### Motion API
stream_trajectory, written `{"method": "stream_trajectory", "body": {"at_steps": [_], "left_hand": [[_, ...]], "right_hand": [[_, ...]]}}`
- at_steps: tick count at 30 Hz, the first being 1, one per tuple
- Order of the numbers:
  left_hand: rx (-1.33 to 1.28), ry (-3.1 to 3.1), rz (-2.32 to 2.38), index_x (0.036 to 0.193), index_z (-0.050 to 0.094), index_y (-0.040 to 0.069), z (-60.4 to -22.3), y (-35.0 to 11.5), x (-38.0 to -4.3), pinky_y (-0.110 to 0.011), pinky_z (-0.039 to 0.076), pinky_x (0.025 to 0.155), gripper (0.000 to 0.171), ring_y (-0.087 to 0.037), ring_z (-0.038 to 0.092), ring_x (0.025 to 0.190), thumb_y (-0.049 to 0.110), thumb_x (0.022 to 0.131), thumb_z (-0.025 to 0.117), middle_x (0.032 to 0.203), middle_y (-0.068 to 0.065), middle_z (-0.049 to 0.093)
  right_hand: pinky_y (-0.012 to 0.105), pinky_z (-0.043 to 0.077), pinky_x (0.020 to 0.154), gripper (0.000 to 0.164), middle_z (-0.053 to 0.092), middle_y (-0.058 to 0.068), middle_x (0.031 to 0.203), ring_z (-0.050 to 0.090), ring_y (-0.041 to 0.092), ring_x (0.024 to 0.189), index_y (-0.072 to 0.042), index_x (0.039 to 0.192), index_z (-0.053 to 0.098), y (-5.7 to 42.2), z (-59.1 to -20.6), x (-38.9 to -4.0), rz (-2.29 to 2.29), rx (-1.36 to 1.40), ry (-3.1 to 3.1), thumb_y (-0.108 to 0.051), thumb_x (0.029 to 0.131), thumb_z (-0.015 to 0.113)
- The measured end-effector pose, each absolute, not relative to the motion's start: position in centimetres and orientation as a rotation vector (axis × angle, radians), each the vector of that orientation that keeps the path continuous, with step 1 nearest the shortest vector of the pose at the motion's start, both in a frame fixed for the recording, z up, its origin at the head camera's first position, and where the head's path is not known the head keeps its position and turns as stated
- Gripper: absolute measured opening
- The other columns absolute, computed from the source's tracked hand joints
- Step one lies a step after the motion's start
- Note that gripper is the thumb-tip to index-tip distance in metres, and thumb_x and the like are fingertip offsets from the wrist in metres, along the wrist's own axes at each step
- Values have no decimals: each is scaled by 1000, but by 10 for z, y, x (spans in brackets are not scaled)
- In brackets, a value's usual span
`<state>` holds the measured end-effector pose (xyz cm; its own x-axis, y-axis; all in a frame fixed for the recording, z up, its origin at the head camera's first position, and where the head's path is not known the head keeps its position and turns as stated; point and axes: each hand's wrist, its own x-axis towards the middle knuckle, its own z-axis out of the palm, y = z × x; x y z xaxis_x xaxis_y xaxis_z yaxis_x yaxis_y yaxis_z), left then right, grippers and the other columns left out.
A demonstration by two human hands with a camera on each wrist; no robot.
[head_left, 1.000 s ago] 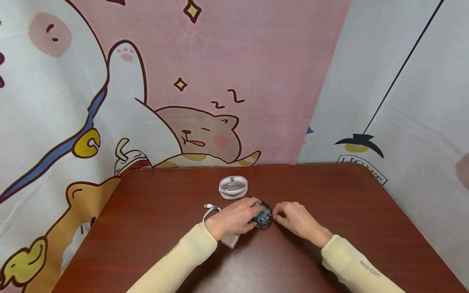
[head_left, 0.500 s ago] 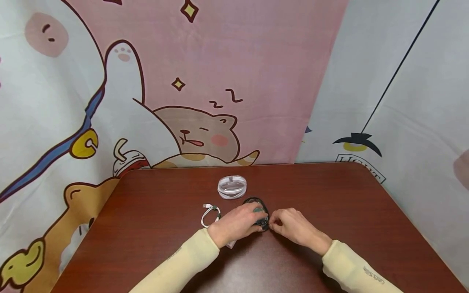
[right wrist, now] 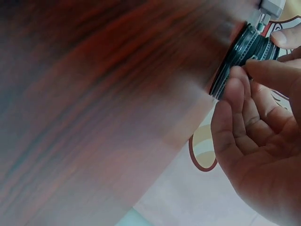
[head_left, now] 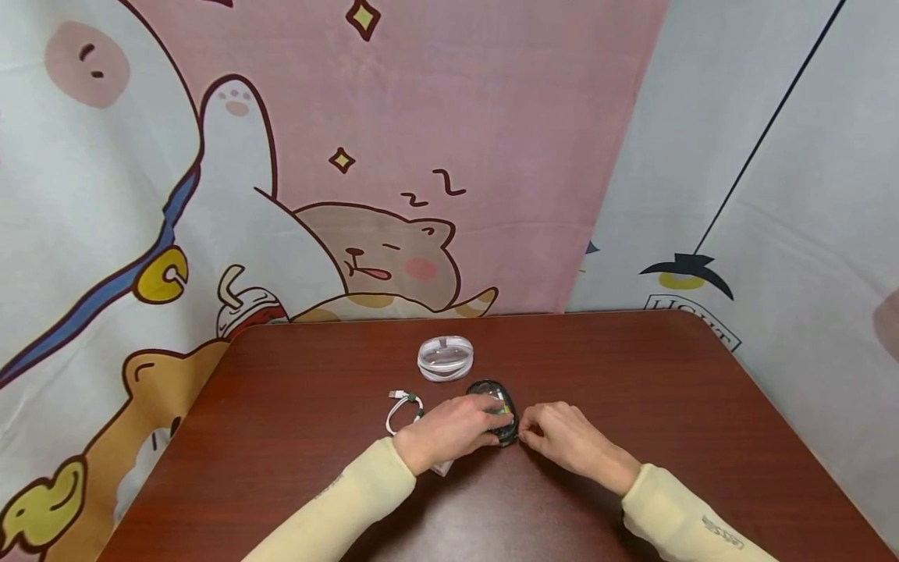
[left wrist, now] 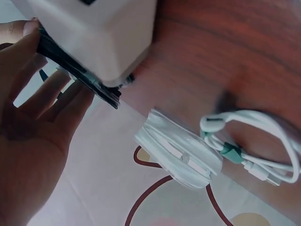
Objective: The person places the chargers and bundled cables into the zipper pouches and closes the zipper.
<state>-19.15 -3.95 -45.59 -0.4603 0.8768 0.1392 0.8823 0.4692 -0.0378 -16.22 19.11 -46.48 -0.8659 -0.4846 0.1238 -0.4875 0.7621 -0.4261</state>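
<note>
A small rounded pouch (head_left: 490,388) with clear panels and black trim is on the table, partly hidden under my left hand (head_left: 453,425). That hand holds the pouch, thumb at the near edge and fingers across the top. In the left wrist view, the fingers curl round the dark edge of the pouch (left wrist: 70,63). My right hand (head_left: 565,433) is at the pouch's right edge. Seen from the right wrist, its thumb and index finger pinch at the zipper seam of the pouch (right wrist: 235,56); the zipper pull itself is hidden between the fingertips.
Beneath my left wrist lies a pale block-shaped device (left wrist: 110,42), mostly covered in the head view. Left of it is a coiled white USB cable (left wrist: 256,117) with a green tie. Behind stands a clear pouch with white trim (head_left: 445,359). A patterned cloth hangs beyond the table (head_left: 337,351).
The black-trimmed pouch has shifted slightly nearer to me, and more of its far end shows. My right fingertips have moved a little nearer along its right edge. More of the cable is uncovered.
</note>
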Motion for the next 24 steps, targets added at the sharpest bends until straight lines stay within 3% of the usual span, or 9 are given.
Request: {"method": "stream_trajectory", "body": {"at_steps": [8,16,24], "left_hand": [[-1653,-2499,4,128,74,29,-455,-47,-193,-23,54,95,32,-9,61,123,34,96,74,135,2,65],[-1726,-2571,-69,133,72,25,-453,-53,-193,-23,43,110,35,-14,52,139,27,98,73,145,1,61],[-1747,-2619,-95,134,72,24,-453,-55,-193,-26,36,117,35,-19,47,143,23,99,72,148,-1,59]], "right_hand": [[23,45,56,17,62,-15,79,49,-2,64,-21,82,69,194,-465,-162,666,797,-2921,-10,89,79],[22,46,56,16,62,-15,78,51,-2,64,-20,81,70,194,-466,-164,645,789,-2913,-10,89,79],[23,45,56,15,62,-14,79,50,-2,65,-20,83,69,197,-468,-168,636,784,-2920,-10,90,79]]}}
